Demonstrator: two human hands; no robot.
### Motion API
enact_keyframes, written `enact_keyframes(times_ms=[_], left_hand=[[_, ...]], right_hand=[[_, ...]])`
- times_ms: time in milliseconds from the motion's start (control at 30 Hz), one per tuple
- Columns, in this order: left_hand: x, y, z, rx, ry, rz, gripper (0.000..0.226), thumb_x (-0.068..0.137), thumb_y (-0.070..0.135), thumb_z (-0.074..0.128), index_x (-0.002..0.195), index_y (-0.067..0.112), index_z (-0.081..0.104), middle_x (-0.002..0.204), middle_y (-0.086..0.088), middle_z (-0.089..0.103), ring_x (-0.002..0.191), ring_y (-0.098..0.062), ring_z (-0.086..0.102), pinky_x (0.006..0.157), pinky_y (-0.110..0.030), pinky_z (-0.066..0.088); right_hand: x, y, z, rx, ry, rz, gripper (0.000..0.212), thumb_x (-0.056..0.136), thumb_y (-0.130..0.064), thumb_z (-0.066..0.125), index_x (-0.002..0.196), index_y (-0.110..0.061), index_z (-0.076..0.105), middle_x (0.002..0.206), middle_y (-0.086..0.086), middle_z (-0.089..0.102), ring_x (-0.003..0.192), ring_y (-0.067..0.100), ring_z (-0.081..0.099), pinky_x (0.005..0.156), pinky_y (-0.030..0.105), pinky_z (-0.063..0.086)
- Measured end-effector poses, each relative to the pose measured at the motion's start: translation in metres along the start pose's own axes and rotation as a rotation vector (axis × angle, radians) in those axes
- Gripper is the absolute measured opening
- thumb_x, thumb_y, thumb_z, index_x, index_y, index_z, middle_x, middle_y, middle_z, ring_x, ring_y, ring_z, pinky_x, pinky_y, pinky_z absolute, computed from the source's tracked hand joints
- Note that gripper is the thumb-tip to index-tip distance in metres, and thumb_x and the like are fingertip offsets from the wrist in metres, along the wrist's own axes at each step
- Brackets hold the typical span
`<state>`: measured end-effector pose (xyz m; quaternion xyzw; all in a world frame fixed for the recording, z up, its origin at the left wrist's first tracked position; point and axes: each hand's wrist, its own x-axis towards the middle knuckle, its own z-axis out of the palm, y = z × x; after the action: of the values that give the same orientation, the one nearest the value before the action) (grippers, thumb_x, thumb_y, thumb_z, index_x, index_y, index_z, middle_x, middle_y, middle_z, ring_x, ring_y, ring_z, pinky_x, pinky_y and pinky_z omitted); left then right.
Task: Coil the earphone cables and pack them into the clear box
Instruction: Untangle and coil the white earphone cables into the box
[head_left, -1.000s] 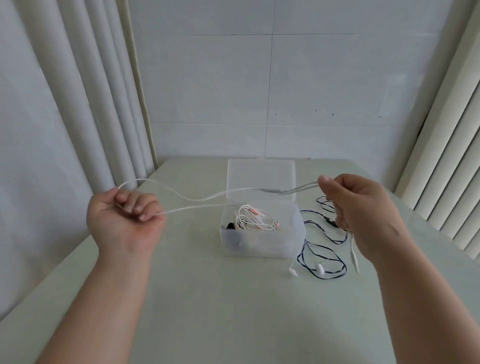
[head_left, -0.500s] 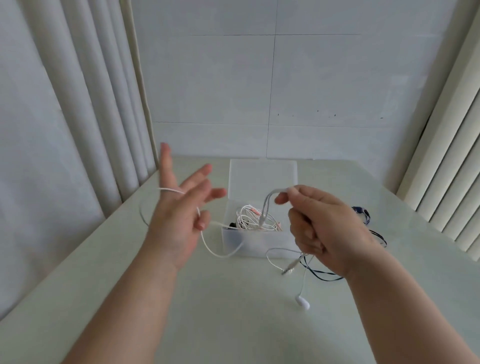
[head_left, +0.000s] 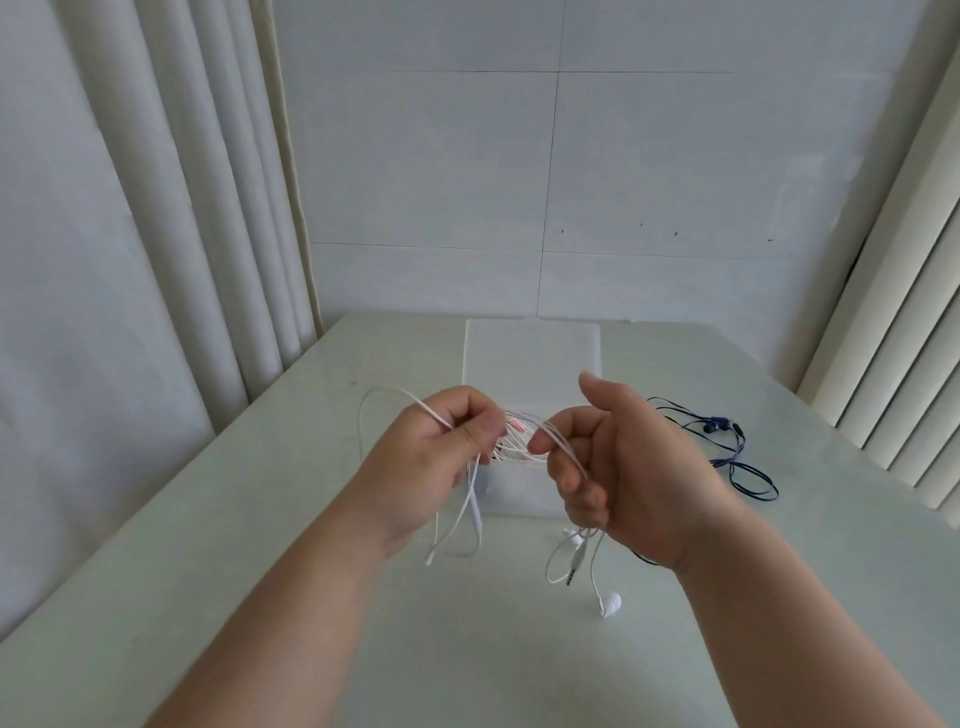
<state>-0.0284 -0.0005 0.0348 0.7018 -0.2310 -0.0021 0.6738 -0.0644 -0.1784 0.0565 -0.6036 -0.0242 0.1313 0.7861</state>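
Observation:
My left hand (head_left: 431, 462) and my right hand (head_left: 618, 467) are close together above the table, each gripping part of a white earphone cable (head_left: 371, 415). Loops of the cable arc out to the left of my left hand and hang below both hands. Its plug (head_left: 574, 564) and a white earbud (head_left: 610, 605) dangle under my right hand near the table. Behind my hands stands the clear box (head_left: 524, 499) with its lid (head_left: 532, 353) raised; coiled white and pink cable (head_left: 519, 441) shows inside it, partly hidden by my fingers.
A dark blue earphone cable (head_left: 737, 457) lies loose on the table to the right of the box. The pale green table (head_left: 260, 519) meets a white wall at the back, with curtains left and right.
My hands have come together in front of the box. My left hand, open half a second ago, now grips the white cable, which hangs in more loops than before.

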Motion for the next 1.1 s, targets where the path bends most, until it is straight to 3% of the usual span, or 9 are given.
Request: enact_keyframes(times_ms=[67, 167, 300, 400, 567, 733, 933, 1100], left_hand=[[0.002, -0.001, -0.002, -0.089, 0.018, -0.017, 0.023, 0.085, 0.022, 0.059, 0.062, 0.022, 0.059, 0.06, 0.003, 0.051, 0.05, -0.01, 0.03, 0.046, -0.021, 0.02], [0.005, -0.002, -0.006, -0.184, 0.1, -0.016, 0.022, 0.082, 0.025, 0.057, 0.06, 0.023, 0.059, 0.059, 0.002, 0.051, 0.05, -0.013, 0.029, 0.049, -0.029, 0.015], [0.009, -0.005, -0.015, -0.306, 0.208, -0.001, 0.025, 0.087, 0.019, 0.055, 0.062, 0.02, 0.06, 0.055, 0.001, 0.049, 0.05, -0.016, 0.026, 0.043, -0.024, 0.016], [0.011, -0.007, -0.019, -0.362, 0.234, 0.016, 0.023, 0.087, 0.019, 0.056, 0.064, 0.016, 0.057, 0.053, 0.001, 0.046, 0.047, -0.013, 0.03, 0.039, -0.021, 0.02], [0.014, -0.011, -0.023, -0.406, 0.296, 0.008, 0.019, 0.081, 0.026, 0.059, 0.064, 0.017, 0.06, 0.053, 0.0, 0.046, 0.043, -0.01, 0.033, 0.042, -0.025, 0.014], [0.014, -0.013, -0.025, -0.419, 0.31, -0.003, 0.016, 0.08, 0.026, 0.06, 0.069, 0.014, 0.058, 0.052, 0.001, 0.044, 0.043, -0.009, 0.035, 0.04, -0.022, 0.015], [0.015, -0.013, -0.024, -0.42, 0.309, -0.007, 0.017, 0.079, 0.027, 0.06, 0.07, 0.013, 0.057, 0.053, 0.0, 0.043, 0.043, -0.01, 0.034, 0.041, -0.021, 0.015], [0.015, -0.012, -0.023, -0.416, 0.308, -0.019, 0.018, 0.082, 0.025, 0.061, 0.067, 0.016, 0.059, 0.053, 0.0, 0.044, 0.044, -0.01, 0.034, 0.039, -0.02, 0.016]], right_hand=[[0.0, 0.001, -0.001, -0.024, -0.047, 0.012, 0.054, 0.095, -0.04, 0.037, 0.076, -0.004, 0.072, 0.056, 0.014, 0.055, 0.039, 0.022, 0.044, 0.044, 0.025, 0.037], [-0.001, 0.004, -0.006, -0.071, -0.109, -0.05, 0.033, 0.078, -0.02, 0.053, 0.095, 0.0, 0.073, 0.065, 0.018, 0.061, 0.056, 0.029, 0.056, 0.061, 0.034, 0.049], [-0.001, 0.006, -0.017, -0.076, -0.165, -0.026, 0.048, 0.064, 0.0, 0.048, 0.107, -0.003, 0.07, 0.077, 0.016, 0.064, 0.068, 0.027, 0.06, 0.073, 0.04, 0.05], [-0.002, 0.005, -0.018, -0.045, -0.213, -0.005, 0.053, 0.062, 0.007, 0.045, 0.109, -0.006, 0.068, 0.089, 0.015, 0.067, 0.069, 0.024, 0.062, 0.068, 0.037, 0.054], [-0.003, 0.007, -0.017, 0.0, -0.213, -0.023, 0.047, 0.069, 0.016, 0.05, 0.109, -0.003, 0.067, 0.105, 0.021, 0.07, 0.077, 0.027, 0.069, 0.067, 0.034, 0.058], [-0.005, 0.005, -0.014, -0.068, -0.136, -0.021, 0.032, 0.081, 0.018, 0.055, 0.103, -0.002, 0.068, 0.099, 0.018, 0.073, 0.077, 0.026, 0.072, 0.061, 0.031, 0.058], [-0.006, 0.003, -0.012, -0.09, -0.055, -0.038, 0.021, 0.09, 0.006, 0.053, 0.097, -0.006, 0.069, 0.093, 0.018, 0.072, 0.056, 0.017, 0.059, 0.045, 0.022, 0.044], [-0.006, 0.003, -0.01, -0.02, -0.045, -0.053, 0.017, 0.092, 0.005, 0.051, 0.093, -0.003, 0.066, 0.092, 0.019, 0.072, 0.053, 0.015, 0.056, 0.047, 0.022, 0.047]])
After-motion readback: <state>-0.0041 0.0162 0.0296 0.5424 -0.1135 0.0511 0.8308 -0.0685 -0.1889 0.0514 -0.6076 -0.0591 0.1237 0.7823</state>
